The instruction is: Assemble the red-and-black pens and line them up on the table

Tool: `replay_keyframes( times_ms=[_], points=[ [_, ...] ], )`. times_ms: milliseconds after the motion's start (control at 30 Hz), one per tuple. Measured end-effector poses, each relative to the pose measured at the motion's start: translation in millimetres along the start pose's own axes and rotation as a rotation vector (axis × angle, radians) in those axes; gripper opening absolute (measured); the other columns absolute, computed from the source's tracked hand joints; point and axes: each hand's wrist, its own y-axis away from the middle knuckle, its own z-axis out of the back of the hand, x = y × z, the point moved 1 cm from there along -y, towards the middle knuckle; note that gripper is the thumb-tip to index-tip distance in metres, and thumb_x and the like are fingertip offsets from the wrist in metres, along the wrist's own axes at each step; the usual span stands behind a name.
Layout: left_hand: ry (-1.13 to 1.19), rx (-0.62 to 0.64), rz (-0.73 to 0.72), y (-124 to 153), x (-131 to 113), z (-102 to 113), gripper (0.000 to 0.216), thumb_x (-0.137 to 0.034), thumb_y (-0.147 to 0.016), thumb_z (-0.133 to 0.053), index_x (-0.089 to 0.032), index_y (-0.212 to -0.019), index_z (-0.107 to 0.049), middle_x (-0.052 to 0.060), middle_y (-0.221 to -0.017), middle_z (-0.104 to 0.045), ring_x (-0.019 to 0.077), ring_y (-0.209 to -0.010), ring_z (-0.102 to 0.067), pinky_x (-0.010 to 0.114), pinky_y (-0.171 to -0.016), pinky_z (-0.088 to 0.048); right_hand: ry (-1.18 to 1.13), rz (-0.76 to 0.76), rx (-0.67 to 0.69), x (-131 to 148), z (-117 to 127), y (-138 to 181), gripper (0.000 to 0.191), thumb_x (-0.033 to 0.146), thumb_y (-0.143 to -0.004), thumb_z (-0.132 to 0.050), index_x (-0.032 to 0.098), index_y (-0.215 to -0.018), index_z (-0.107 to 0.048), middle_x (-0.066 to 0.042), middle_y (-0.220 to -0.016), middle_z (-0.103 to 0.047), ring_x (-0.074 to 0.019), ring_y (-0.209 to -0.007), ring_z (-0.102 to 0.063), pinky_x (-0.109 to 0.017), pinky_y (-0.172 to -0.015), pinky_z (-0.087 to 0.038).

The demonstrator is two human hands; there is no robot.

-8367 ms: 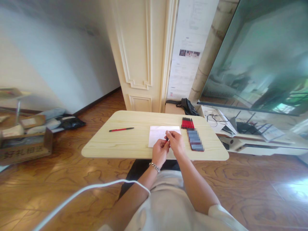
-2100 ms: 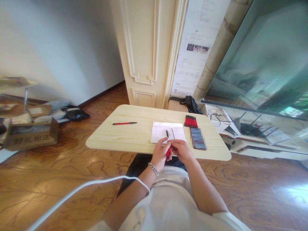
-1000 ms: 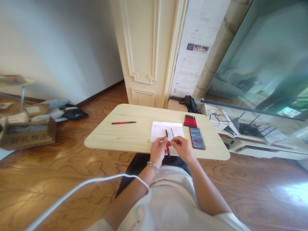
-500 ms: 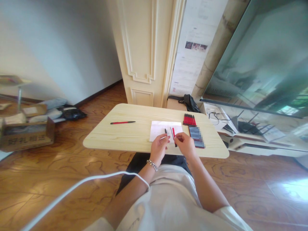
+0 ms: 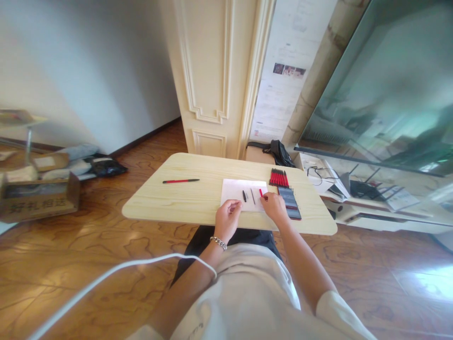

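A white sheet of paper [image 5: 237, 189] lies on the light wooden table [image 5: 184, 203]. On the sheet rest a short black pen piece [image 5: 244, 195] and a thin dark refill [image 5: 252, 196]. My right hand [image 5: 273, 207] pinches a red pen barrel [image 5: 261, 192] low over the sheet's right edge. My left hand [image 5: 227, 216], with a bracelet at the wrist, rests at the sheet's near edge with its fingers curled; what they hold, if anything, is hidden. A row of several red pens [image 5: 278, 178] lies behind my right hand.
A single red and black pen [image 5: 180, 181] lies at the table's left. A dark flat stack [image 5: 290, 204] sits right of the sheet. A white cable [image 5: 106, 283] crosses my lap. A cardboard box [image 5: 38, 200] stands on the floor, left; a low TV shelf [image 5: 371, 208] stands right.
The pen held in both hands has come apart. The black piece and the refill now lie on the paper. My right hand has carried the red barrel to the right.
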Motion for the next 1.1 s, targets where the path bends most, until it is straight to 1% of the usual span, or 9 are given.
replay_keyframes(
  times_ms=[133, 300, 467, 533, 633, 733, 867, 1000, 1100],
  points=[
    [-0.21, 0.003, -0.121, -1, -2, 10, 0.016, -0.035, -0.074, -0.068, -0.022, -0.084, -0.07, 0.008, -0.083, -0.069, 0.0218, -0.08, -0.062, 0.034, -0.083, -0.047, -0.076, -0.021, -0.103, -3, -2, 12, 0.03, 0.031, -0.09, -0.042, 0.018, -0.093, -0.069, -0.009, -0.092, -0.069, -0.0181, -0.083, -0.061, -0.024, -0.071, -0.038],
    [-0.374, 0.005, -0.291, -3, -1, 13, 0.007, -0.027, -0.075, -0.066, -0.023, -0.079, -0.07, 0.01, -0.085, -0.068, 0.026, -0.09, -0.058, 0.04, -0.096, -0.039, -0.148, -0.011, -0.143, -3, -13, 30, 0.027, 0.029, -0.087, -0.048, 0.018, -0.105, -0.064, -0.009, -0.097, -0.066, -0.0172, -0.083, -0.061, -0.024, -0.075, -0.04],
    [-0.772, 0.093, -0.411, -9, 9, 18, 0.014, -0.023, -0.083, -0.056, -0.021, -0.086, -0.069, 0.009, -0.086, -0.069, 0.0256, -0.088, -0.058, 0.041, -0.089, -0.042, -0.187, 0.031, -0.136, 5, -20, 30, 0.026, 0.026, -0.085, -0.05, 0.017, -0.105, -0.065, -0.009, -0.099, -0.065, -0.0173, -0.084, -0.06, -0.025, -0.079, -0.041],
    [-0.861, 0.097, -0.434, -12, 12, 20, 0.015, -0.022, -0.084, -0.054, -0.02, -0.087, -0.069, 0.008, -0.086, -0.069, 0.025, -0.087, -0.058, 0.04, -0.087, -0.043, -0.212, 0.046, -0.141, 8, -21, 27, 0.026, 0.025, -0.085, -0.05, 0.017, -0.104, -0.065, -0.01, -0.098, -0.066, -0.0174, -0.083, -0.061, -0.026, -0.078, -0.042],
    [-0.891, 0.085, -0.461, -15, 15, 22, 0.014, -0.021, -0.084, -0.054, -0.019, -0.087, -0.068, 0.007, -0.085, -0.069, 0.0243, -0.088, -0.058, 0.039, -0.086, -0.044, -0.269, 0.037, -0.175, 10, -22, 25, 0.025, 0.026, -0.084, -0.05, 0.016, -0.101, -0.066, -0.01, -0.095, -0.066, -0.0175, -0.079, -0.061, -0.026, -0.075, -0.043],
    [-0.86, 0.068, -0.492, -14, 13, 21, 0.013, -0.02, -0.085, -0.054, -0.019, -0.086, -0.067, 0.007, -0.085, -0.069, 0.0233, -0.086, -0.059, 0.039, -0.086, -0.044, -0.379, 0.015, -0.249, 8, -21, 27, 0.026, 0.029, -0.085, -0.048, 0.017, -0.1, -0.067, -0.009, -0.095, -0.067, -0.0168, -0.076, -0.061, -0.026, -0.072, -0.044],
    [-0.792, 0.044, -0.528, -5, 8, 13, 0.014, -0.023, -0.087, -0.052, -0.019, -0.089, -0.065, 0.007, -0.088, -0.069, 0.022, -0.086, -0.059, 0.037, -0.085, -0.044, -0.594, -0.085, -0.358, -1, -17, 31, 0.029, 0.034, -0.085, -0.047, 0.016, -0.096, -0.067, -0.008, -0.091, -0.069, -0.0169, -0.075, -0.061, -0.027, -0.072, -0.046],
    [-0.765, 0.138, -0.489, 6, 12, 2, 0.016, -0.026, -0.088, -0.051, -0.021, -0.092, -0.065, 0.005, -0.083, -0.068, 0.0177, -0.074, -0.06, 0.031, -0.072, -0.045, -0.762, -0.177, -0.385, -10, -20, 33, 0.035, 0.04, -0.083, -0.048, 0.013, -0.097, -0.066, -0.009, -0.088, -0.07, -0.0191, -0.078, -0.062, -0.028, -0.072, -0.047],
    [-0.81, 0.182, -0.482, 10, 17, -2, 0.015, -0.028, -0.088, -0.051, -0.022, -0.09, -0.065, 0.004, -0.08, -0.068, 0.0177, -0.075, -0.061, 0.029, -0.07, -0.044, -0.742, -0.166, -0.371, -14, -19, 28, 0.038, 0.041, -0.083, -0.047, 0.013, -0.098, -0.066, -0.01, -0.09, -0.07, -0.0193, -0.077, -0.062, -0.028, -0.072, -0.047]
  ],
)
